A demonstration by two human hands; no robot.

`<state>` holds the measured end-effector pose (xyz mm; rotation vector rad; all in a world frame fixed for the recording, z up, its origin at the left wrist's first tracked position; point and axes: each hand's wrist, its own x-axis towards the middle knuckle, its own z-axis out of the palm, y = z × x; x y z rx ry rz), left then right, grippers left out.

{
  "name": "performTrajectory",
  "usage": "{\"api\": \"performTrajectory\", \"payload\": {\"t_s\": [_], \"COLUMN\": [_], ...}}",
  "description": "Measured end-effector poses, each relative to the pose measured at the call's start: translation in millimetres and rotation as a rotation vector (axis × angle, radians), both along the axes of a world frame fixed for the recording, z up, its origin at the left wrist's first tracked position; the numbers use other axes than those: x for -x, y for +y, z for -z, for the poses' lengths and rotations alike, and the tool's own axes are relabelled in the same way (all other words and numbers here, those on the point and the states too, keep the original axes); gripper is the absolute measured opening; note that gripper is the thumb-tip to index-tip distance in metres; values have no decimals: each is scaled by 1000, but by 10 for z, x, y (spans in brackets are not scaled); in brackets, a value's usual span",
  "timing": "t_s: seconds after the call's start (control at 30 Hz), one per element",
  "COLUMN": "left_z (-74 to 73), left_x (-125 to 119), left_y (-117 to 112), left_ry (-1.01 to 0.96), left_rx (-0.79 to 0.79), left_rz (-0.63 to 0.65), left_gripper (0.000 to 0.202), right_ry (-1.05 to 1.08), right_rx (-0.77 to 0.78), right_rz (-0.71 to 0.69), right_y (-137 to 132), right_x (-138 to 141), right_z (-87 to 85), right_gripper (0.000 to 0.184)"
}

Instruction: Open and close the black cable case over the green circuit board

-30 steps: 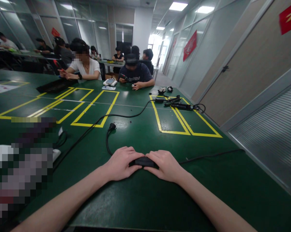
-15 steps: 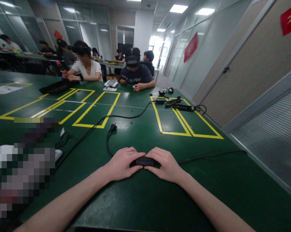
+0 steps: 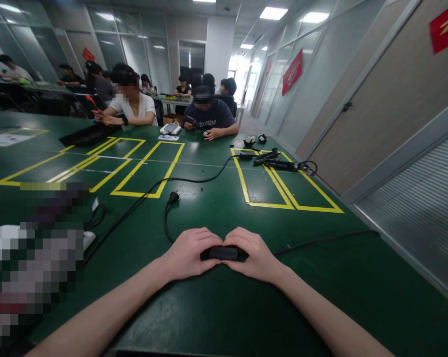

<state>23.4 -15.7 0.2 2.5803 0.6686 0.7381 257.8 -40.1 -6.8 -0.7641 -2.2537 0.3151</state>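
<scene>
A small black power adapter [image 3: 224, 253] lies on the green table [image 3: 216, 307] in front of me. My left hand [image 3: 188, 250] covers its left end and my right hand [image 3: 251, 253] covers its right end, the fingers of both curled over it and nearly touching above it. One black cable runs from the adapter to a plug [image 3: 172, 197] lying just beyond my left hand. Another cable [image 3: 328, 238] leads off to the right table edge.
Yellow tape rectangles [image 3: 145, 168] mark the tabletop. A long black cord [image 3: 194, 179] crosses to a pile of black tools [image 3: 279, 161] at the right. Two people sit at the far end with a white device [image 3: 170, 128]. A blurred patch fills the left foreground.
My hands have drawn closer together over the adapter, so less of it shows between them. The view has shifted slightly.
</scene>
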Motion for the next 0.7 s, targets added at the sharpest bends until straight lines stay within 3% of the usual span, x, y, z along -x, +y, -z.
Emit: {"api": "performTrajectory", "payload": {"t_s": [0.1, 0.3, 0.47, 0.57, 0.7], "left_z": [20, 40, 36, 38, 34], "left_x": [-14, 8, 21, 20, 23], "left_y": [-9, 10, 17, 10, -17], "left_ry": [-17, -18, -22, -30, 0], "left_rx": [-14, -36, -61, -119, -256], "left_rz": [12, 21, 32, 29, 26], "left_gripper": [16, 27, 20, 22, 26], "right_ry": [-10, -12, -38, -63, 10], "right_rx": [30, -3, 46, 191, 553], "right_rz": [10, 6, 14, 51, 69], "right_y": [3, 4, 0, -17, -20], "right_x": [0, -2, -8, -38, -92], "right_z": [18, 28, 8, -48, -140], "right_gripper": [20, 18, 23, 29, 21]}}
